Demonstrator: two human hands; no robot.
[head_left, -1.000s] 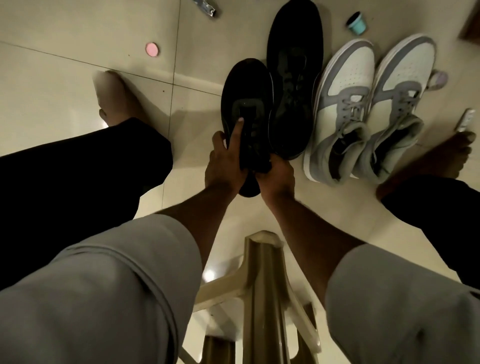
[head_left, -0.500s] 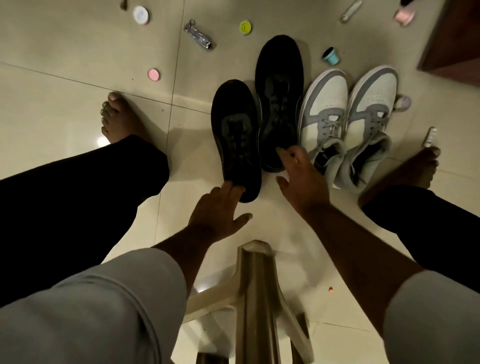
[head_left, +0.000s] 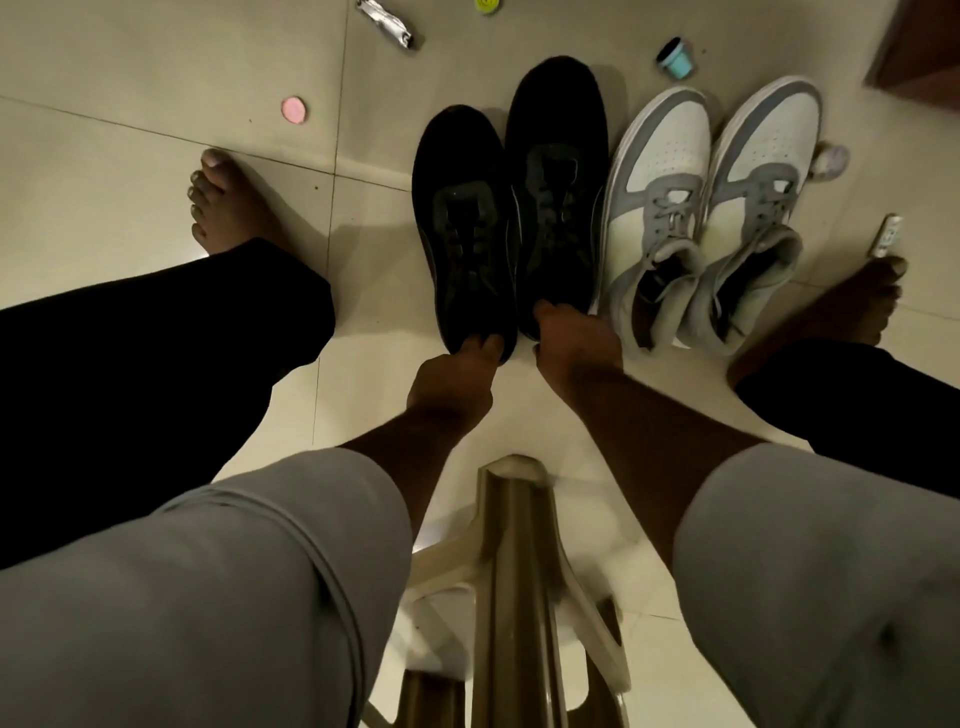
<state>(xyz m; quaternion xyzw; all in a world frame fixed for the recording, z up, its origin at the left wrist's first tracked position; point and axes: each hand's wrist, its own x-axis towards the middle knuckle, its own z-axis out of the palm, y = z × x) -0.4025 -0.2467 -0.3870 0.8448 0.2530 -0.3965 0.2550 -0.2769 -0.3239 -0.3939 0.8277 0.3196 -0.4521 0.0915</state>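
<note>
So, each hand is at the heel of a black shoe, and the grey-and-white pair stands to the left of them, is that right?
Not quite: the head view shows the grey-and-white pair to their right, not left. The rest holds: the left hand is at the heel of the left black shoe, the right hand at that of the right black shoe.
</note>
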